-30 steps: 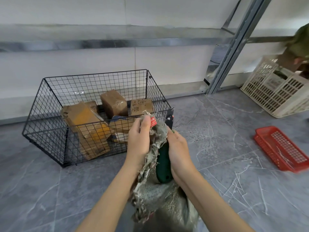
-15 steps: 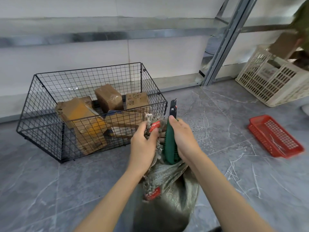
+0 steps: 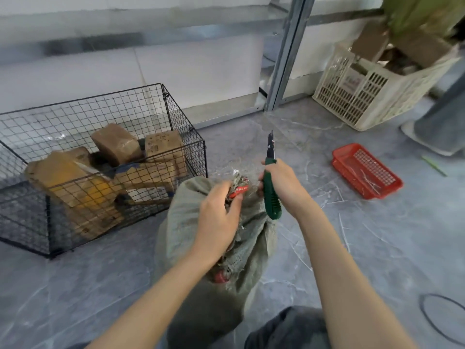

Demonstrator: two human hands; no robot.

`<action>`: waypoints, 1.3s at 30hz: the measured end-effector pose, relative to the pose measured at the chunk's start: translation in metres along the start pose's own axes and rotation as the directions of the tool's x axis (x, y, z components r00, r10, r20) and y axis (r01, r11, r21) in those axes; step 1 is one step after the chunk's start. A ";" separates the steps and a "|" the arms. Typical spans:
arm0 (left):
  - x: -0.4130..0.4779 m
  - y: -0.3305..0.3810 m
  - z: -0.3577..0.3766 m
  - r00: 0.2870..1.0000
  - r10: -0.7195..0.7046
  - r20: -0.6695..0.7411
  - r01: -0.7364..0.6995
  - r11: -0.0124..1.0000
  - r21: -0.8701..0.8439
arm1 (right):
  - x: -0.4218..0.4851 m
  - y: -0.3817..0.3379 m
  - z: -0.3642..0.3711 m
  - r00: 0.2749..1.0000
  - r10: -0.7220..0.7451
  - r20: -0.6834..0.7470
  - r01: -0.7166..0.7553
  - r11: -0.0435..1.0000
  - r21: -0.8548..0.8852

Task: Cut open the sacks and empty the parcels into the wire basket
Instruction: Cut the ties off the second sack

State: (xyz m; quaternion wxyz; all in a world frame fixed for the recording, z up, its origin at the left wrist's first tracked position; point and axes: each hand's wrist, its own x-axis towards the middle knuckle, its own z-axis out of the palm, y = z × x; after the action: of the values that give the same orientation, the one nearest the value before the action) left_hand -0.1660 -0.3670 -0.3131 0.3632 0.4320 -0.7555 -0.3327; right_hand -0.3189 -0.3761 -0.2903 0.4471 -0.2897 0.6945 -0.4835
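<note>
grey floor point(image 3: 75, 285) | on it: wire basket point(image 3: 22, 217) | sack point(image 3: 181, 222) | red tray point(image 3: 349, 178) | cream crate point(image 3: 352, 102)

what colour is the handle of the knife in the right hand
Dark green, clearest in the head view: knife in the right hand.

Bright, even, diffuse light throughout. Shadows soft, faint one under wire basket point(image 3: 185, 132). Upper part of frame motion-blurred: shelf rail point(image 3: 151, 34) smeared, upper right corner worst. Centre fairly sharp. Wide-angle bending at edges. Mild sheen on grey floor point(image 3: 314, 248).
</note>
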 end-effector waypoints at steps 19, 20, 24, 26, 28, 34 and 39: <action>-0.017 -0.022 0.074 0.841 -0.013 0.541 -0.325 0.787 0.524 | 0.031 0.190 -0.093 0.942 0.109 -0.316 -0.229 0.900 -0.371; -0.016 -0.023 0.075 0.841 -0.007 0.542 -0.334 0.780 0.529 | 0.032 0.201 -0.094 0.936 0.123 -0.329 -0.256 0.880 -0.399; -0.015 -0.027 0.076 0.843 0.002 0.538 -0.342 0.774 0.533 | 0.037 0.242 -0.098 0.909 0.227 -0.351 -0.379 0.801 -0.463; -0.014 -0.031 0.076 0.843 0.008 0.538 -0.349 0.770 0.535 | 0.038 0.259 -0.099 0.894 0.257 -0.368 -0.420 0.767 -0.484; -0.013 -0.035 0.076 0.843 0.010 0.539 -0.346 0.776 0.527 | 0.039 0.274 -0.098 0.890 0.264 -0.372 -0.434 0.740 -0.513; -0.008 -0.043 0.073 0.851 0.052 0.523 -0.365 0.775 0.517 | 0.041 0.310 -0.088 0.904 0.231 -0.359 -0.419 0.641 -0.644; -0.006 -0.044 0.070 0.854 0.067 0.516 -0.368 0.779 0.508 | 0.035 0.334 -0.078 0.899 0.248 -0.362 -0.438 0.542 -0.717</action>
State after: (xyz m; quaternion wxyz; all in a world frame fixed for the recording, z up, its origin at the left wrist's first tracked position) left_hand -0.2041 -0.3662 -0.3866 0.0533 0.3357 -0.9314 -0.1304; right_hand -0.3943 -0.2515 -0.6027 0.2828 -0.2579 0.9218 -0.0618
